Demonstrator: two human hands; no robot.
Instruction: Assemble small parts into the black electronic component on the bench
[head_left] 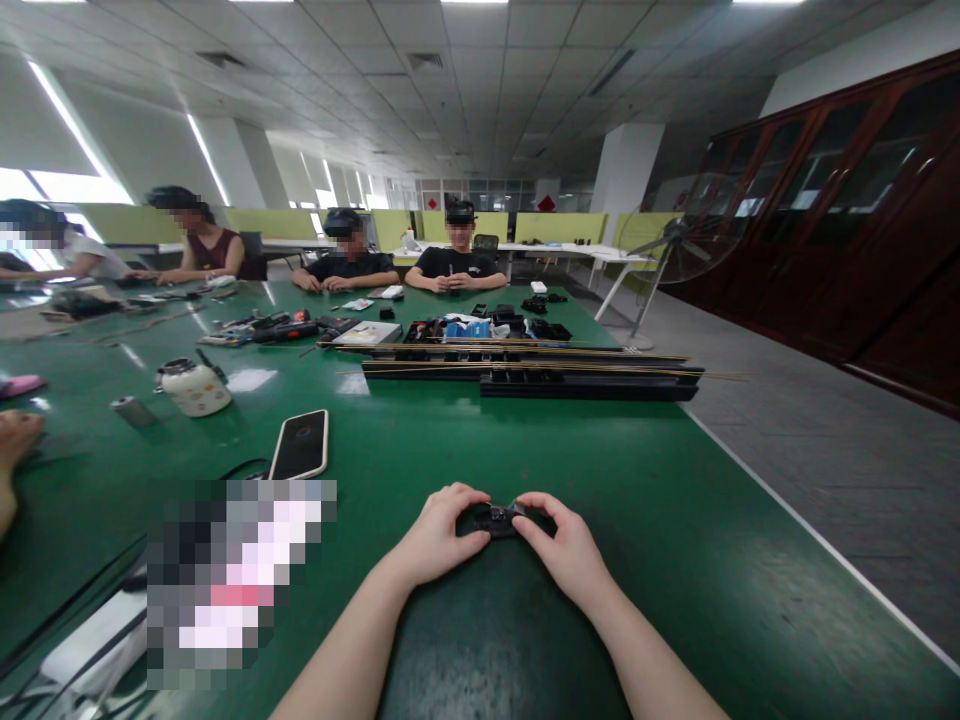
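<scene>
Small black electronic part [495, 519], near the front of a green table [450, 450], clamped at one end by the left hand [441, 535], at the other by the right hand [561, 542]; resting or raised, impossible to tell. Seemingly mid-adjustment, probably calling next for a steady left pinch and fine right-fingertip control.

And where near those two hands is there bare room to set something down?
On the table, the widest bare patch lies between the right hand and the right edge. Another lies between the left hand and the long black bars, right of the phone. It's crowded at lower left, around the white block, and beyond the bars.
</scene>
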